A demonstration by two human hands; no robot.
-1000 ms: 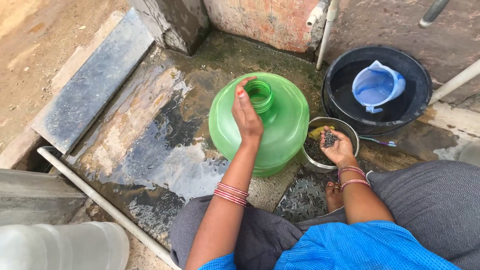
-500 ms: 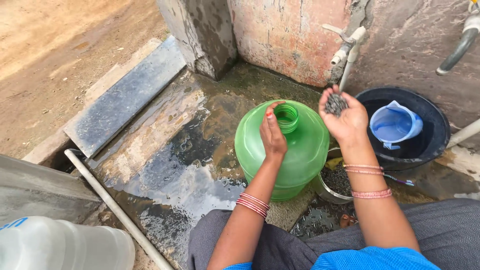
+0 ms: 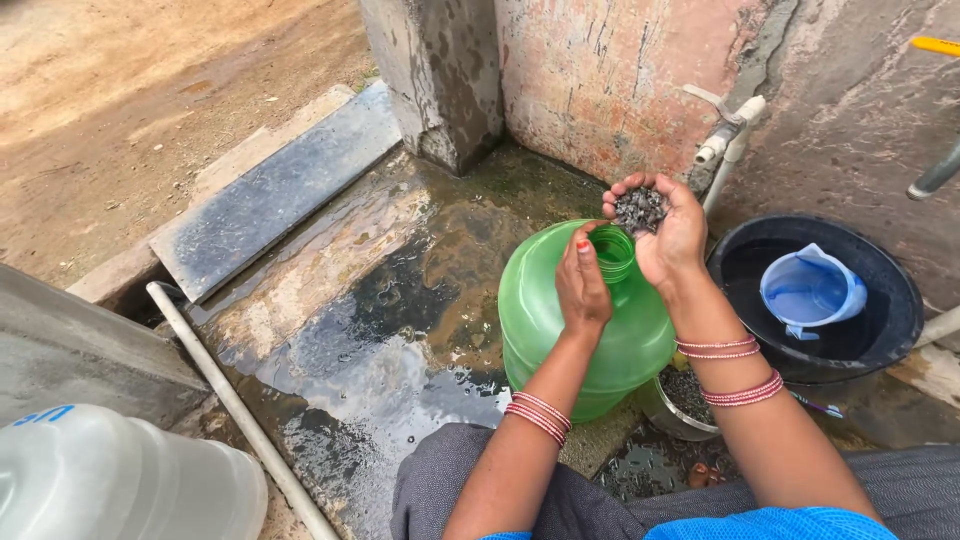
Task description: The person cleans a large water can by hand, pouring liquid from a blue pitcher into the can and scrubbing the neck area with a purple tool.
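We see the wet concrete floor (image 3: 330,300) spreading out to the left of the green water jug (image 3: 570,310), dark with puddles. Behind the jug rises a stained wall (image 3: 600,70) with a grey pillar (image 3: 435,70), and a white pipe (image 3: 725,150) runs down the wall just behind and to the right of the jug. A flat grey slab (image 3: 270,195) lies well to the left of the jug, and a long thin pipe (image 3: 235,400) crosses the floor on that same side. A clear plastic jug (image 3: 110,480) shows at the lower left, well apart from the green one. To the right of the green jug stands a black tub (image 3: 880,330) of water with a blue mug (image 3: 810,290) floating in it. A small metal bowl (image 3: 685,400) of dark grit sits low against the right side of the jug, partly hidden by the forearm.

The green jug stands upright on the floor, right in front of our knees. Our left hand (image 3: 582,285) grips its neck beside the open mouth (image 3: 612,250), fingers curled on it. Our right hand (image 3: 665,230) hovers just above that mouth, cupped with the palm up and loosely closed around a heap of dark grit (image 3: 640,208)
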